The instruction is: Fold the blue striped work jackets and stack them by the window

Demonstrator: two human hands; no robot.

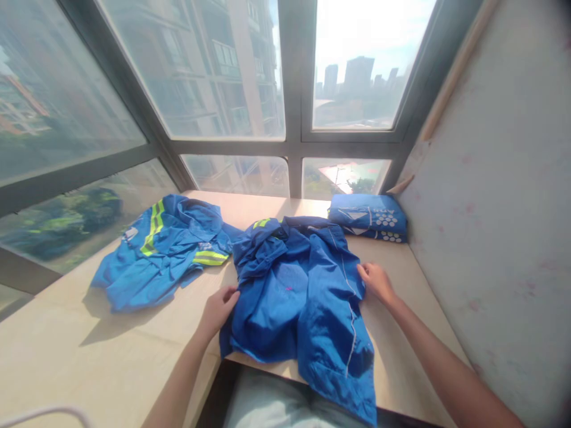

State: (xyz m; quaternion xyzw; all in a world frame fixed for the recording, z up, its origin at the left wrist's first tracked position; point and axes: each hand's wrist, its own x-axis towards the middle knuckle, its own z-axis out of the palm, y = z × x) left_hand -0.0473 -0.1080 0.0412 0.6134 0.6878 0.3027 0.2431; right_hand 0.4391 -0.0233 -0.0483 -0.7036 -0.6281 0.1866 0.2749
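A blue work jacket [285, 291] lies spread inside-up in front of me, its front flap hanging over the table's near edge. Along its left edge, the curled fingers of my left hand [219, 308] close on the cloth. My right hand [377, 280] pinches the jacket's right edge, higher up. One sleeve with a yellow-green reflective band is bunched at the upper left of the jacket. To the left lies a second crumpled blue jacket [173, 261] with yellow and grey reflective strips, its edge meeting the first one.
Folded blue fabric with white print [370, 219] sits at the back right. The pale wooden tabletop [147, 356] runs along framed windows [292, 148]. A patterned wall [499, 238] bounds the right side. A white curved object [53, 410] shows at lower left.
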